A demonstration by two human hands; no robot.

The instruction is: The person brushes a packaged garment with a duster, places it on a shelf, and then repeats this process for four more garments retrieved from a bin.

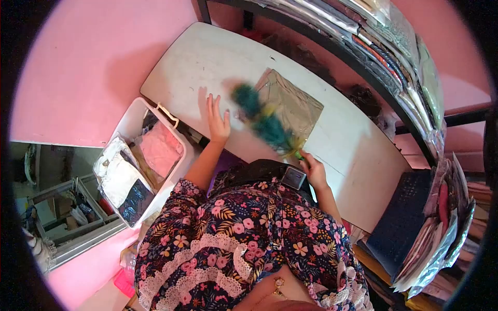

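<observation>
My right hand (pixel 314 171) is closed round the green handle of a feather duster (pixel 270 129). Its fluffy head, teal with yellow bands and smeared by motion, reaches up and left over the table. Beneath and beside the duster lies a folded olive-brown garment (pixel 298 103) that looks wrapped in clear plastic. My left hand (pixel 218 120) is raised over the table's near side, to the left of the duster, with its fingers stretched out and nothing in it. The pale table (pixel 207 57) extends under all of this.
A white plastic bin (pixel 184 150) with folded clothes stands at the left against the table. Shelves of plastic-wrapped garments (pixel 373 52) run along the far side. More stacked garments (pixel 441 233) sit at the right. A window opening (pixel 62 207) is at the lower left.
</observation>
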